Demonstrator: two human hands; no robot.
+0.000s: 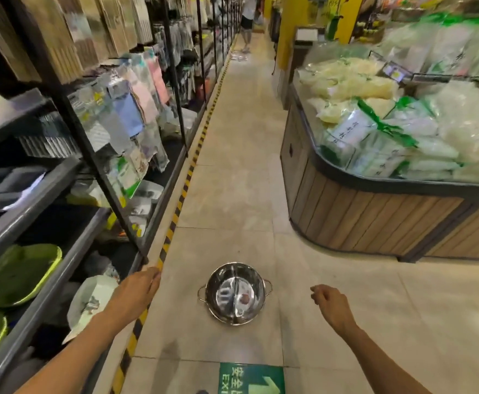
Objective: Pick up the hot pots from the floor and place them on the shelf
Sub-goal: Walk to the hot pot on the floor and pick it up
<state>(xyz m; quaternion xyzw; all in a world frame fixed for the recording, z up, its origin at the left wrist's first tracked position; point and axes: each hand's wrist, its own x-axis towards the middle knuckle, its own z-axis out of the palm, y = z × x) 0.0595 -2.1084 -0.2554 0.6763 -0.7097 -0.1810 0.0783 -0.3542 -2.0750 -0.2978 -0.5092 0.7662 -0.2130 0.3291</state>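
Steel hot pot (235, 293) on floor looked light, rigid, slick; side handles best grip. Left hand (136, 291), right hand (332, 304) empty, loosely curled.

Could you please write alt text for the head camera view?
A shiny round steel divided hot pot sits on the beige tiled aisle floor between the empty left hand and right hand. Dark metal shelving runs along the left.
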